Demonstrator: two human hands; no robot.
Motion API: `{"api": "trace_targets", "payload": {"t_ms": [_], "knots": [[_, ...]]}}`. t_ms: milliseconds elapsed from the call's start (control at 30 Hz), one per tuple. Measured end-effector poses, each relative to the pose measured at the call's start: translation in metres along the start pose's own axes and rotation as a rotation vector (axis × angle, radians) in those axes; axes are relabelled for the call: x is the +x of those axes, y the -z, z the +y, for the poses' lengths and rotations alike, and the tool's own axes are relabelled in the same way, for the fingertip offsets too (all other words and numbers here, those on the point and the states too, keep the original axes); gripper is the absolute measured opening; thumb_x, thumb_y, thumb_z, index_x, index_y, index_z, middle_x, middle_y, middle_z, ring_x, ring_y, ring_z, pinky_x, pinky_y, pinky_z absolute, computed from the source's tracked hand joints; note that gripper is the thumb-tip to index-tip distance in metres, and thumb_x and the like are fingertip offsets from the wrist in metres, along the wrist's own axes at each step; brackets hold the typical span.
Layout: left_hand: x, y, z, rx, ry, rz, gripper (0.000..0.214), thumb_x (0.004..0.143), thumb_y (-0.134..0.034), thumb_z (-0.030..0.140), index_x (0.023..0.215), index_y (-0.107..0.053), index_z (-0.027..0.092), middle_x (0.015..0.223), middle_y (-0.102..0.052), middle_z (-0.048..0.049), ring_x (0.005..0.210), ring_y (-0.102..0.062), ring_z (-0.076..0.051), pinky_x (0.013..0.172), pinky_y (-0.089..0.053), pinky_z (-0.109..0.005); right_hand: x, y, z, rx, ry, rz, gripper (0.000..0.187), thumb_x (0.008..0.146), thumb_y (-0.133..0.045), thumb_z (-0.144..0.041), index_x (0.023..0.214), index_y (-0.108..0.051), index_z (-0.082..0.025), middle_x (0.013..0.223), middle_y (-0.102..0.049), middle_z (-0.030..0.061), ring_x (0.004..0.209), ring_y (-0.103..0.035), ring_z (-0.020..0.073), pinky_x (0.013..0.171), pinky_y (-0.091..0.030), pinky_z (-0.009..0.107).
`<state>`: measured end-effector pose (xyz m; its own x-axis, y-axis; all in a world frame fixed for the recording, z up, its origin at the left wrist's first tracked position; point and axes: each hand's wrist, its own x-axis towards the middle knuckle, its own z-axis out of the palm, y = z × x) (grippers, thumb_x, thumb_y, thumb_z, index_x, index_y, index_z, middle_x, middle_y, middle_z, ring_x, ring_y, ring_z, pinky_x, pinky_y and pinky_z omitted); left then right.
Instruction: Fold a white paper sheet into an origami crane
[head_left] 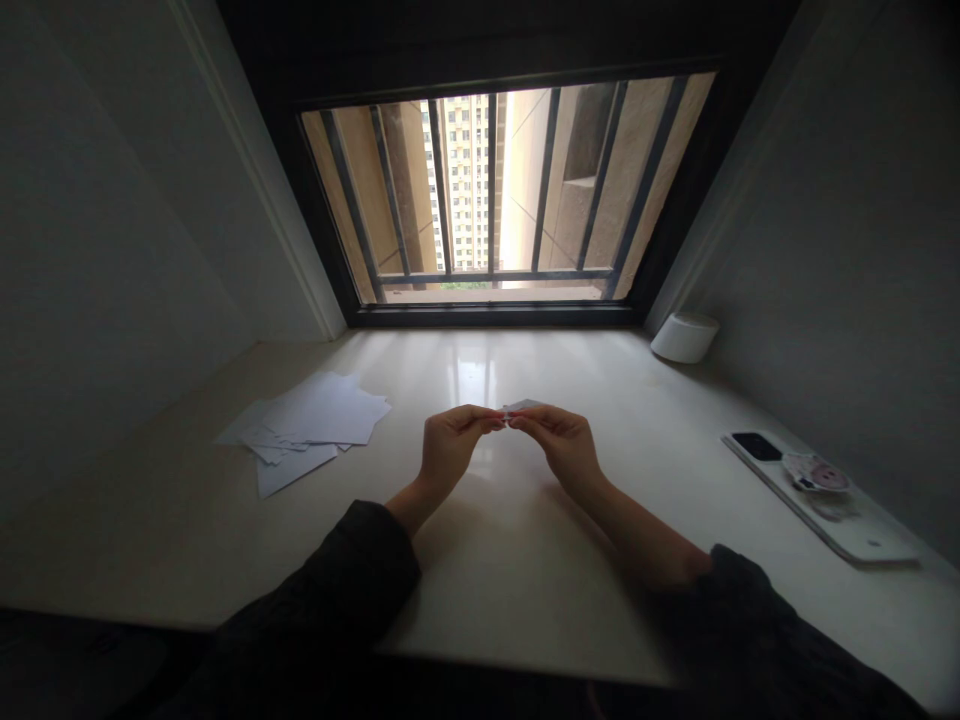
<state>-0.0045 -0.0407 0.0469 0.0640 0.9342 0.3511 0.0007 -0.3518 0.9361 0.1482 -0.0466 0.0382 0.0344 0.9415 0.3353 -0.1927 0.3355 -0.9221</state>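
Above the middle of the pale sill, my left hand (451,440) and my right hand (564,436) meet at the fingertips. Both are closed in a pinch on a small piece of paper (524,405), greyish white, whose far part shows just behind my right fingers. The rest of it is hidden by the fingers, and how it is folded cannot be made out. Off to the left lies a loose pile of white paper sheets (322,408), overlapping at different angles and apart from my left hand.
A white phone (810,500) with a cartoon grip lies at the right by the wall. A white, slant-topped object (685,338) stands in the far right corner. The barred window (491,312) closes off the back of the sill (480,580).
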Motion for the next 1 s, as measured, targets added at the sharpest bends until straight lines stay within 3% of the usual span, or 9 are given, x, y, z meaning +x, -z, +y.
{"api": "trace_targets", "payload": {"t_ms": [400, 667, 867, 1000], "knots": [[0.0033, 0.0020, -0.0035, -0.040, 0.083, 0.001, 0.015, 0.068, -0.071, 0.028, 0.078, -0.073, 0.018, 0.073, -0.073, -0.0043, 0.071, -0.067, -0.018, 0.070, -0.054, -0.032, -0.0004, 0.0009, 0.0043, -0.037, 0.012, 0.071, 0.011, 0.065, -0.076, -0.030, 0.073, -0.074, -0.024, 0.081, -0.073, 0.0027, 0.078, -0.067, 0.0218, 0.075, -0.055, 0.040], [0.0014, 0.0010, -0.0058, -0.050, 0.072, 0.069, 0.015, 0.069, -0.068, 0.027, 0.080, -0.073, 0.017, 0.070, -0.072, -0.0041, 0.068, -0.067, -0.018, 0.070, -0.055, -0.033, -0.0006, 0.0007, 0.0041, -0.049, -0.002, 0.075, 0.013, 0.065, -0.076, -0.032, 0.074, -0.074, -0.023, 0.080, -0.073, 0.0031, 0.072, -0.066, 0.0204, 0.073, -0.055, 0.040], [0.0070, 0.0075, -0.0051, -0.056, 0.085, 0.161, 0.023, 0.067, -0.072, 0.032, 0.083, -0.072, 0.016, 0.074, -0.073, -0.0055, 0.070, -0.068, -0.019, 0.069, -0.055, -0.032, 0.0024, 0.0041, 0.0057, -0.052, -0.030, 0.157, 0.016, 0.063, -0.076, -0.035, 0.074, -0.073, -0.023, 0.074, -0.072, 0.0030, 0.067, -0.066, 0.0199, 0.069, -0.055, 0.039], [0.0057, 0.0078, -0.0036, -0.029, 0.045, 0.066, 0.027, 0.074, -0.067, 0.033, 0.097, -0.068, 0.018, 0.082, -0.073, -0.0057, 0.073, -0.069, -0.018, 0.070, -0.054, -0.030, 0.0027, 0.0052, 0.0063, -0.066, -0.012, 0.136, 0.013, 0.064, -0.075, -0.033, 0.074, -0.073, -0.024, 0.074, -0.072, 0.0021, 0.067, -0.066, 0.0189, 0.069, -0.054, 0.037]]}}
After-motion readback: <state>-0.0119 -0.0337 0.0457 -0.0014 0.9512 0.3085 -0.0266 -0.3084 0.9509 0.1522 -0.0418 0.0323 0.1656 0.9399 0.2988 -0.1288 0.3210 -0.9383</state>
